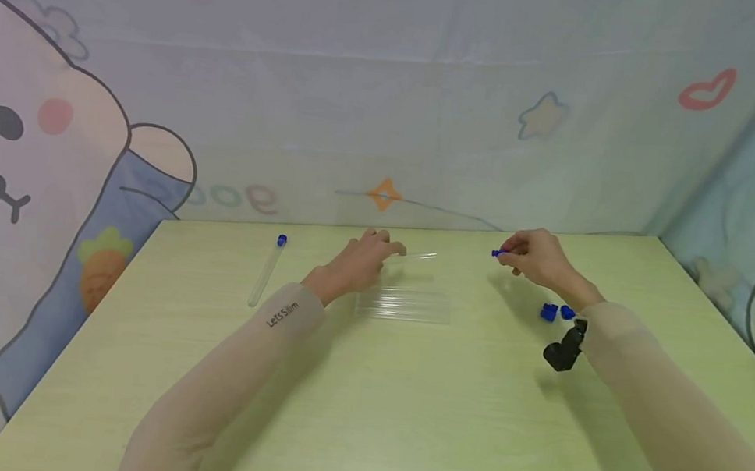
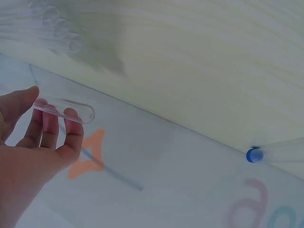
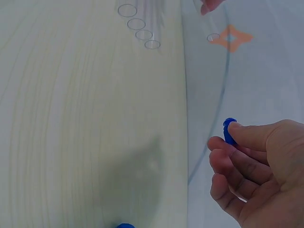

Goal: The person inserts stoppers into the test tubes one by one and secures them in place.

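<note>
Head view: left grip [image 1: 362, 259] holds a clear tube [image 1: 424, 256], right grip [image 1: 539, 257] a blue cap [image 1: 496, 253]; other tubes [image 1: 404, 305] centre, other caps [image 1: 549, 312] right, on table [image 1: 398, 411]; patterned cloth [image 1: 365, 108] above.

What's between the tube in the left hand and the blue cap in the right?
Nothing! The head view shows a bare gap between the tube and blue cap.

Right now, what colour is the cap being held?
The cap is blue, clearest in the right wrist view.

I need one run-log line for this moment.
left hand: holds uncapped tube | right hand: pinches blue cap | capped tube: on table
</note>
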`<state>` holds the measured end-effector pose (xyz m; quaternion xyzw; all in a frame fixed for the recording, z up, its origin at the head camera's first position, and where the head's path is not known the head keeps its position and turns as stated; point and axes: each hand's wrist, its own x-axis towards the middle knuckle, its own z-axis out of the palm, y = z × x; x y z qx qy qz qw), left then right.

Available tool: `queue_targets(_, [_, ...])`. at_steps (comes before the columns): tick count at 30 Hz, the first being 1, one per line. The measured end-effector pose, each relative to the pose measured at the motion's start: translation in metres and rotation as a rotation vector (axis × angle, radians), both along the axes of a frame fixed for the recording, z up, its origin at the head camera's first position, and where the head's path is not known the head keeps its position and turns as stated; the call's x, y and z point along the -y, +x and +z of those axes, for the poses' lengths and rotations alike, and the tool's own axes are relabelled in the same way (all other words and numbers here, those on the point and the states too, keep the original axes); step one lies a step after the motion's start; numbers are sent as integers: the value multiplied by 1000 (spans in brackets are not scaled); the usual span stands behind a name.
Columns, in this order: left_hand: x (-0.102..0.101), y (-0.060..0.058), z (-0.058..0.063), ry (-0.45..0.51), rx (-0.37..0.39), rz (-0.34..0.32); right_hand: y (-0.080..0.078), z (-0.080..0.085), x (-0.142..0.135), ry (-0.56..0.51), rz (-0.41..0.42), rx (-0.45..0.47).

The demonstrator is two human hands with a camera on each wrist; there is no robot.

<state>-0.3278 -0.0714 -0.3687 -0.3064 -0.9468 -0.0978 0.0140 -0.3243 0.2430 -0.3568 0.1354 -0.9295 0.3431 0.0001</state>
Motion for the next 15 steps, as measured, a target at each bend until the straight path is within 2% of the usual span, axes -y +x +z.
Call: queue_targets(15, [-3,-1,0,12,3,-10,-3,-1,10,-21,18,-8])
